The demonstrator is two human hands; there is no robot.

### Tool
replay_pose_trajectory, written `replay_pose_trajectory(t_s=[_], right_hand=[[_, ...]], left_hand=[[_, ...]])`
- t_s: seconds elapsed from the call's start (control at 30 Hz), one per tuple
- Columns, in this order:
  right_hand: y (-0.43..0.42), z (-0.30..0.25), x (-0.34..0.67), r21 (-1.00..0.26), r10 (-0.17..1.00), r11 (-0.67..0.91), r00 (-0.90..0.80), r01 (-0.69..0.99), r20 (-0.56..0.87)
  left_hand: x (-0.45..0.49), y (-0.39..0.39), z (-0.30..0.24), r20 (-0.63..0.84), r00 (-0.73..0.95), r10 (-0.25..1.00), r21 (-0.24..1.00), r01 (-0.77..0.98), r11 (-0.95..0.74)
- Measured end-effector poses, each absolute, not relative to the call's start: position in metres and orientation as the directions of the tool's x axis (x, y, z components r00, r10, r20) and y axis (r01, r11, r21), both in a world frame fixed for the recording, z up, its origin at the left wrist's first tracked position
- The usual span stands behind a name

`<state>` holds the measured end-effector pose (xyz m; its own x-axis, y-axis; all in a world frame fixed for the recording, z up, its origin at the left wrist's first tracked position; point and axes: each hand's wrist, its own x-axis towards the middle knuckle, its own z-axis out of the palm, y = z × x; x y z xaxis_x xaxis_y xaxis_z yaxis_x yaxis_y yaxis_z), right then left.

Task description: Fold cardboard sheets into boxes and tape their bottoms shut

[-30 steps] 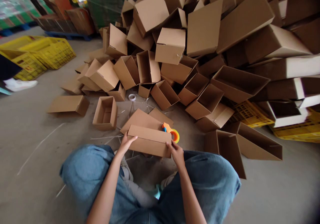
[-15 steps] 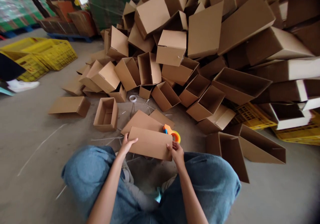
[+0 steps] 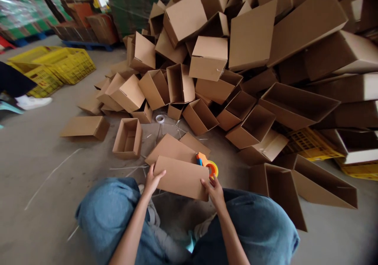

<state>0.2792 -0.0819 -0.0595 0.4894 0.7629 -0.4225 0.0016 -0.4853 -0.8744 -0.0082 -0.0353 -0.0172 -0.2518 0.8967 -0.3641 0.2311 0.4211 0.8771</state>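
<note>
Between my knees I hold a brown cardboard box (image 3: 180, 178), a plain flat face of it turned up toward me. My left hand (image 3: 153, 180) grips its left end, thumb on top. At the right end my right hand (image 3: 214, 188) is closed on the edge, thumb on the near face; its other fingers are partly hidden. Just beyond lies another piece of cardboard (image 3: 173, 147), flat-faced, partly covered by the box. An orange tape dispenser (image 3: 208, 164) with a yellow roll rests by the box's far right corner.
A high heap of open cardboard boxes (image 3: 209, 56) fills the far side and right. Two boxes, one an upright open box (image 3: 128, 139), sit at front left. A white tape roll (image 3: 160, 119) lies on the floor. Yellow crates (image 3: 71, 66) and another person's shoe (image 3: 34, 100) are at left.
The view has shifted slightly, so the scene sits a little lower and further right. Both hands keep the same hold on the box.
</note>
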Motion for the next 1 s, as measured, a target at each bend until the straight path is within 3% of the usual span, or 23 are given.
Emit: replay_pose_trajectory(t_s=[0.17, 0.37, 0.63, 0.77, 1.0], right_hand=[[-0.083, -0.061, 0.279, -0.842, 0.710, -0.539, 0.532, -0.012, -0.462], [-0.080, -0.053, 0.280, -0.871, 0.800, -0.489, 0.421, 0.044, -0.428], [-0.071, -0.044, 0.283, -0.870, 0.819, -0.492, 0.345, 0.011, -0.459], [-0.073, -0.043, 0.285, -0.890, 0.842, -0.454, 0.350, 0.050, -0.410], [-0.060, -0.021, 0.277, -0.950, 0.918, -0.311, 0.273, 0.040, -0.289]], left_hand=[[-0.005, -0.034, -0.017, -0.367, -0.284, 0.886, 0.850, 0.284, 0.443], [-0.003, -0.033, -0.020, -0.360, -0.288, 0.887, 0.832, 0.331, 0.445], [-0.002, -0.028, -0.017, -0.347, -0.293, 0.891, 0.825, 0.355, 0.439], [-0.001, -0.030, -0.015, -0.370, -0.318, 0.873, 0.833, 0.302, 0.463], [-0.001, -0.010, 0.000, -0.355, -0.263, 0.897, 0.923, 0.055, 0.381]])
